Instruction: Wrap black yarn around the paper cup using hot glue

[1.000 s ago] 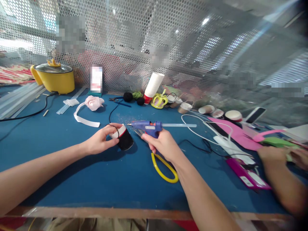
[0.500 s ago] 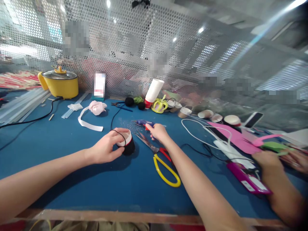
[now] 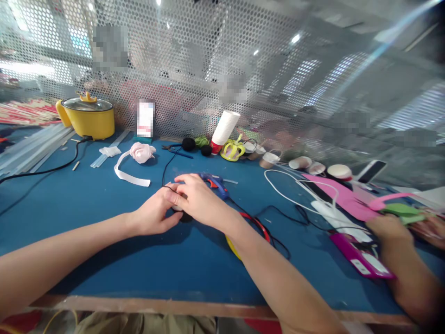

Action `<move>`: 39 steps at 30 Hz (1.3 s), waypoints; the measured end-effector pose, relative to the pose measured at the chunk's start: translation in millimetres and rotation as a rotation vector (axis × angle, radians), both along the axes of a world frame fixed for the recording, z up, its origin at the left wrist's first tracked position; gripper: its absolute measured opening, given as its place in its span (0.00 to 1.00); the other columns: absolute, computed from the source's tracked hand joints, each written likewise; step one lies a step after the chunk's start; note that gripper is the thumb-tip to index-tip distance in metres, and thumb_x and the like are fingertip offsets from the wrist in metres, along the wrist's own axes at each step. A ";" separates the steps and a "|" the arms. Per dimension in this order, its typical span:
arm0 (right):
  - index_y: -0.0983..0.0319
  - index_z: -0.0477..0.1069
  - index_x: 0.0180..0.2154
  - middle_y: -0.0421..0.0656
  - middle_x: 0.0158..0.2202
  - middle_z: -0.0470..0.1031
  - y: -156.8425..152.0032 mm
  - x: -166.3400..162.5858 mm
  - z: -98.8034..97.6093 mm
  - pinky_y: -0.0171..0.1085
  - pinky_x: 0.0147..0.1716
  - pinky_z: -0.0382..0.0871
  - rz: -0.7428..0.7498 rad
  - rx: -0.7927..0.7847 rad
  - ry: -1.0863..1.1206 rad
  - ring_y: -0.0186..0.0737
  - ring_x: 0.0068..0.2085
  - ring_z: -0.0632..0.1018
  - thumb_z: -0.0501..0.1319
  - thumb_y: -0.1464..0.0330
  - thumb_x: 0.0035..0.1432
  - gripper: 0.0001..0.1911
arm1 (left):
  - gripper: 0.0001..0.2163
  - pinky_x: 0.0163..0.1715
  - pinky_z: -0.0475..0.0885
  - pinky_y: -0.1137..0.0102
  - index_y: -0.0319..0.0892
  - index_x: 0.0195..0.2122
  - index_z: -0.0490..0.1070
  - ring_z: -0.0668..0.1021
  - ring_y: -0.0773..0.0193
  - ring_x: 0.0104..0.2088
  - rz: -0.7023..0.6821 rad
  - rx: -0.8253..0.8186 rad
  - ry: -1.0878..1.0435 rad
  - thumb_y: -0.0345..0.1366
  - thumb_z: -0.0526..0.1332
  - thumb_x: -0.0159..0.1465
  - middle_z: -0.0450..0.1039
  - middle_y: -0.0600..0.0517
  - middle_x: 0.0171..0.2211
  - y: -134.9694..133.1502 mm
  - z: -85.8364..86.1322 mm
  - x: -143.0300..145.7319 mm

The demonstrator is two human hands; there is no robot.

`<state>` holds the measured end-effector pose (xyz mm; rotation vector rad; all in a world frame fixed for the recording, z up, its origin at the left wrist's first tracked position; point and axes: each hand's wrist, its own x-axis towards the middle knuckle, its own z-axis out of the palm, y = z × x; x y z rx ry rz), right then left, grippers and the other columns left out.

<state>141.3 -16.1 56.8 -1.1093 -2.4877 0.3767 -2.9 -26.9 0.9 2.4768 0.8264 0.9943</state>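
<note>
My left hand (image 3: 155, 213) is closed around a small paper cup (image 3: 186, 217) whose lower outside is wrapped in black. My right hand (image 3: 200, 199) reaches across the cup, its fingers meeting the left fingers where a black yarn (image 3: 164, 172) comes in. Most of the cup is hidden beneath both hands. From there the yarn runs back toward a black yarn ball (image 3: 188, 144). A blue glue gun (image 3: 218, 185) lies just behind my right hand. Under my right forearm are scissors (image 3: 232, 247) with red and yellow handles, their blades covered from view.
A yellow electric pot (image 3: 92, 123) and clear glue sticks (image 3: 38, 147) stand at left. White ribbon (image 3: 134, 180) trails from a pale fabric rose (image 3: 142, 152). Stacked cups (image 3: 225, 127) lean near the mesh. At right, a co-worker's arm (image 3: 396, 241) is beside a purple power strip (image 3: 361, 257).
My right hand has let go of the glue gun and moved left onto the cup and yarn. The gun now rests on the table. My left hand keeps hold of the cup.
</note>
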 end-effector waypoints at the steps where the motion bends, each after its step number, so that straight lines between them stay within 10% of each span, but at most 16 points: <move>1: 0.63 0.71 0.22 0.49 0.45 0.70 -0.1 -1.0 -2.2 0.44 0.48 0.61 0.009 -0.052 0.033 0.43 0.48 0.68 0.54 0.63 0.57 0.17 | 0.06 0.43 0.67 0.60 0.39 0.32 0.67 0.70 0.57 0.41 0.000 -0.001 0.006 0.28 0.54 0.54 0.68 0.45 0.38 0.1 -0.3 -0.1; 13: 0.62 0.71 0.33 0.42 0.34 0.74 -2.2 31.1 -9.3 0.38 0.42 0.67 -0.321 -0.430 0.850 0.35 0.37 0.74 0.62 0.62 0.47 0.12 | 0.08 0.50 0.64 0.62 0.38 0.39 0.66 0.70 0.57 0.48 -0.054 -0.430 -0.256 0.33 0.55 0.59 0.65 0.43 0.49 4.3 3.4 -4.3; 39: 0.61 0.66 0.28 0.41 0.28 0.73 -2.8 39.4 -35.7 0.39 0.34 0.71 -0.388 -0.498 0.885 0.38 0.33 0.75 0.61 0.58 0.48 0.13 | 0.13 0.50 0.63 0.63 0.37 0.42 0.67 0.68 0.56 0.48 -0.236 -0.576 -0.380 0.39 0.56 0.60 0.65 0.43 0.47 -0.9 10.2 -2.7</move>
